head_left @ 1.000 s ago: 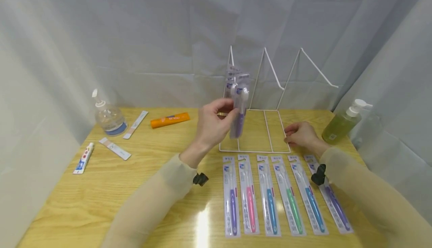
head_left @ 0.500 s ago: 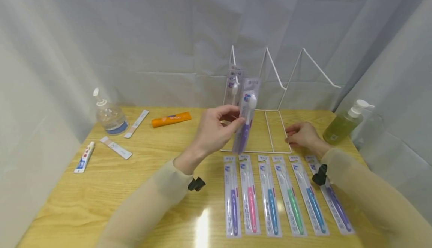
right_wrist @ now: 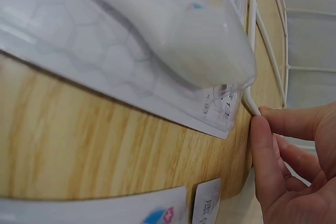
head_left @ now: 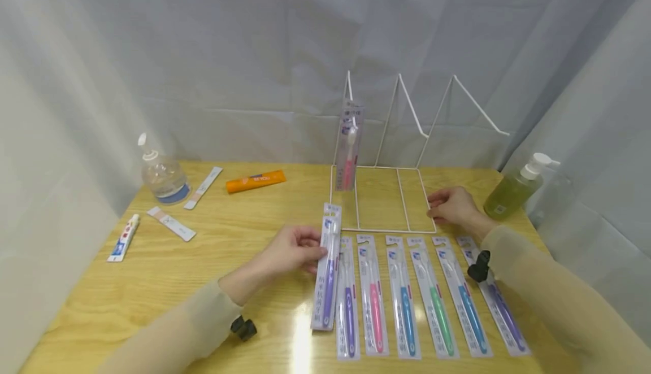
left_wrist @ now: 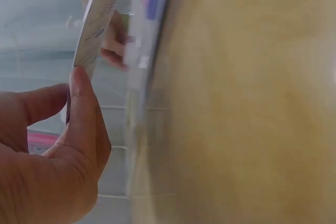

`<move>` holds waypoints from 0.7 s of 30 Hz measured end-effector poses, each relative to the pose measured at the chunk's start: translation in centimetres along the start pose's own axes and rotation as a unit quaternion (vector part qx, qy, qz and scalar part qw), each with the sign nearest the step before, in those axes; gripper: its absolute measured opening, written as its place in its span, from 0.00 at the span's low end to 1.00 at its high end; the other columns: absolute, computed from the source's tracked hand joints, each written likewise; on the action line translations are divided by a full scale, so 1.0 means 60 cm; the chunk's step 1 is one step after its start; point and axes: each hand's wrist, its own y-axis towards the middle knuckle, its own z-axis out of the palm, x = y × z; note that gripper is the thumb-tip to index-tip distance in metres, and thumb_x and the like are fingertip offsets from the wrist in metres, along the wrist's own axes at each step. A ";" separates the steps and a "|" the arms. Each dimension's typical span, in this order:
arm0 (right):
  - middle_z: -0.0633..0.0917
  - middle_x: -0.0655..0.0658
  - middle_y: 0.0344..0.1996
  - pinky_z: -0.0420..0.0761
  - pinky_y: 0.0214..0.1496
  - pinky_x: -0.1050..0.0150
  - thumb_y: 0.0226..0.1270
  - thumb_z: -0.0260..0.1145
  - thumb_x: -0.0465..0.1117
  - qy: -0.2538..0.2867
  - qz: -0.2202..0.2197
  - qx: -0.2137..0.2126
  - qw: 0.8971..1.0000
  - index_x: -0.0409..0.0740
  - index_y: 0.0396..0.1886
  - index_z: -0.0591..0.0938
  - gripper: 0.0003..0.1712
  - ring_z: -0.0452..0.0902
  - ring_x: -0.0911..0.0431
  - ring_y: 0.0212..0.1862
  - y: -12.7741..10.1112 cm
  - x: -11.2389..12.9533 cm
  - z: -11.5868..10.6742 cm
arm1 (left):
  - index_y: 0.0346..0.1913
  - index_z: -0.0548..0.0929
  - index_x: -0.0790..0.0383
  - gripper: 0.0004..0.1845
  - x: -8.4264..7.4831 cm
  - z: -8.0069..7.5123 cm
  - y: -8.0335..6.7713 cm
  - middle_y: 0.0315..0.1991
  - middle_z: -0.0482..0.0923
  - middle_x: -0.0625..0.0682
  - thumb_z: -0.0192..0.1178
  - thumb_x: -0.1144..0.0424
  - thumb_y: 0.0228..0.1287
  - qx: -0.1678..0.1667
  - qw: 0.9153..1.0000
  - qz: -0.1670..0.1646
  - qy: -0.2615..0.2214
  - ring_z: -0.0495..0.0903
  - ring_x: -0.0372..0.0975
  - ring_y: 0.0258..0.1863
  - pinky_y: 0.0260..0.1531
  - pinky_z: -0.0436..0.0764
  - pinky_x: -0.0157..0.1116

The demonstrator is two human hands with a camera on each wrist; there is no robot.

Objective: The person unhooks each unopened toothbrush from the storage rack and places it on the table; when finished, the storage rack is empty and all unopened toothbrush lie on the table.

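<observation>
On the tabletop point(head_left: 152, 283), the left hand point(head_left: 290, 249) pinches a light, stiff, probably slippery purple toothbrush pack point(head_left: 328, 266) by its edge beside the row, while the right hand point(head_left: 452, 207), fingers curled, touches the wire rack point(head_left: 381, 230).

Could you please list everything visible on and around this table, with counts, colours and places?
purple toothbrush pack: 1, purple handle, held at the row's left end.
toothbrush packs in row: 6, purple, pink, blue, green, blue, purple, flat along the front edge.
hanging pack: at least 1, pink handle, on the rack's left hook.
wire rack: 1, white, table centre-back.
orange tube: 1, back, left of the rack.
clear pump bottle: 1, back left.
green pump bottle: 1, back right.
flat strips: 2, whitish, near the clear bottle.
small tube: 1, white with blue and red, far left.
table: 1, light wood.
curtain: grey, behind.
left hand: fingers pinch the purple pack.
right hand: fingers touch the rack's base wire.
</observation>
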 end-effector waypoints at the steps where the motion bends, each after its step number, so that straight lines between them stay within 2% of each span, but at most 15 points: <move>1: 0.86 0.41 0.43 0.93 0.37 0.69 0.68 0.78 0.30 0.002 0.000 -0.001 1.000 0.25 0.65 0.84 0.27 0.84 0.61 0.35 0.000 0.000 0.000 | 0.63 0.84 0.78 0.18 0.012 -0.003 -0.004 0.46 0.91 0.62 0.67 0.74 0.74 -0.002 1.000 -0.016 -0.001 0.92 0.40 0.37 0.43 0.97 0.39; 4: 0.86 0.42 0.43 0.93 0.36 0.70 0.68 0.78 0.30 0.006 0.003 -0.003 1.000 0.26 0.66 0.84 0.28 0.84 0.62 0.35 -0.001 0.000 0.002 | 0.62 0.85 0.77 0.18 0.035 -0.004 -0.013 0.45 0.92 0.61 0.68 0.75 0.73 0.001 0.999 -0.052 -0.008 0.93 0.40 0.37 0.44 0.97 0.39; 7: 0.86 0.42 0.43 0.92 0.36 0.70 0.68 0.78 0.30 0.006 0.010 -0.005 1.000 0.26 0.66 0.84 0.28 0.84 0.61 0.35 -0.003 0.001 0.001 | 0.61 0.85 0.77 0.18 0.045 0.000 -0.021 0.43 0.93 0.60 0.69 0.75 0.71 0.009 0.997 -0.070 -0.019 0.93 0.40 0.36 0.44 0.97 0.40; 10: 0.86 0.41 0.44 0.93 0.37 0.70 0.68 0.78 0.30 0.004 0.012 -0.005 1.000 0.26 0.67 0.84 0.29 0.84 0.61 0.36 -0.003 0.001 0.000 | 0.60 0.85 0.78 0.18 0.048 0.004 -0.026 0.41 0.93 0.58 0.70 0.76 0.70 0.015 0.997 -0.078 -0.025 0.93 0.40 0.35 0.43 0.97 0.39; 17: 0.86 0.40 0.44 0.93 0.37 0.69 0.68 0.78 0.30 0.003 0.011 -0.002 1.000 0.27 0.66 0.84 0.28 0.84 0.61 0.36 -0.001 0.001 0.000 | 0.58 0.86 0.77 0.18 0.051 0.006 -0.026 0.40 0.93 0.57 0.71 0.76 0.67 0.002 0.996 -0.088 -0.008 0.91 0.38 0.33 0.39 0.96 0.36; 21: 0.86 0.40 0.45 0.93 0.37 0.69 0.69 0.78 0.31 0.001 0.009 0.000 1.000 0.27 0.66 0.84 0.27 0.85 0.60 0.36 0.001 0.000 0.002 | 0.54 0.88 0.74 0.14 0.044 -0.001 -0.032 0.39 0.93 0.59 0.74 0.72 0.68 -0.015 0.994 -0.100 0.035 0.90 0.38 0.31 0.37 0.96 0.36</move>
